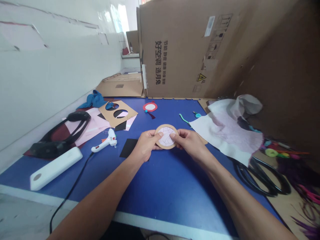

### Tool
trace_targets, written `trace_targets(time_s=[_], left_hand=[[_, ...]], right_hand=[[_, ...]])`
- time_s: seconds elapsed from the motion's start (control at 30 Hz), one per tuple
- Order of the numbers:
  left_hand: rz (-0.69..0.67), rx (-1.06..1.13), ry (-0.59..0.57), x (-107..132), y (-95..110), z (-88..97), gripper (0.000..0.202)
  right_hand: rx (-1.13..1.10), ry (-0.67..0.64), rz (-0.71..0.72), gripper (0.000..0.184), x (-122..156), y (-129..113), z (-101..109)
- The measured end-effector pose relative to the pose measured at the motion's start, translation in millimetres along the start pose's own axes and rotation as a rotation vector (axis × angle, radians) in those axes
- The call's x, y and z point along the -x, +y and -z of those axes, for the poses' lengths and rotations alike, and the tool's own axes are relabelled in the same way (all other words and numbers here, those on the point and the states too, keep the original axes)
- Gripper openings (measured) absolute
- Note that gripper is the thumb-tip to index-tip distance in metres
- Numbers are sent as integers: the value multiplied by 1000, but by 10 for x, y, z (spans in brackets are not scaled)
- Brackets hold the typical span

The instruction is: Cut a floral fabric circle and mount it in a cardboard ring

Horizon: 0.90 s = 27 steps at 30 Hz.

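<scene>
Ring (pixel 167 147) of tan card frames a pale patterned insert (pixel 166 137), between your hands over the blue tabletop (pixel 165 190); your left hand (pixel 146 143) pinches its left rim and your right hand (pixel 189 140) its right, one per side likely to hold both layers flat and aligned; the white glue gun (pixel 106 142) lies to your left, probably for easy reach, its cord (pixel 71 191) running off the near edge.

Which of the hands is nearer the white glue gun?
Left. The left hand is to the right of the glue gun; the right hand is farther right, beyond the round piece.
</scene>
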State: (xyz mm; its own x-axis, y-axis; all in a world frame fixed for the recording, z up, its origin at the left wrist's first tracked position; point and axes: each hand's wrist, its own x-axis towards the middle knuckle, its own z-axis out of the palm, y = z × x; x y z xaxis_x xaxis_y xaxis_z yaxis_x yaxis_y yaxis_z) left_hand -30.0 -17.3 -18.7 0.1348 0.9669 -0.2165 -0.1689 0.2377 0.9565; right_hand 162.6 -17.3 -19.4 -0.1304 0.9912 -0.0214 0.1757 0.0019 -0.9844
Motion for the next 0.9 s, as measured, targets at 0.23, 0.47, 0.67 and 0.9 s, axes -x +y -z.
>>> trace_targets(time_s=[0.23,0.47,0.67,0.9], left_hand=[[1,16,-23,8,-9,4,35],[23,34,-27,-16,-54,27,34],[49,56,-47,-21,-45,39,36],[37,35,4,-34,-37,50,31]], right_hand=[[20,-5,17,46,8,9,-5],[20,-32,16,47,15,17,-5],[-41,-78,-58,53,4,-13,41],[-35,-62,-106,53,7,-35,65]])
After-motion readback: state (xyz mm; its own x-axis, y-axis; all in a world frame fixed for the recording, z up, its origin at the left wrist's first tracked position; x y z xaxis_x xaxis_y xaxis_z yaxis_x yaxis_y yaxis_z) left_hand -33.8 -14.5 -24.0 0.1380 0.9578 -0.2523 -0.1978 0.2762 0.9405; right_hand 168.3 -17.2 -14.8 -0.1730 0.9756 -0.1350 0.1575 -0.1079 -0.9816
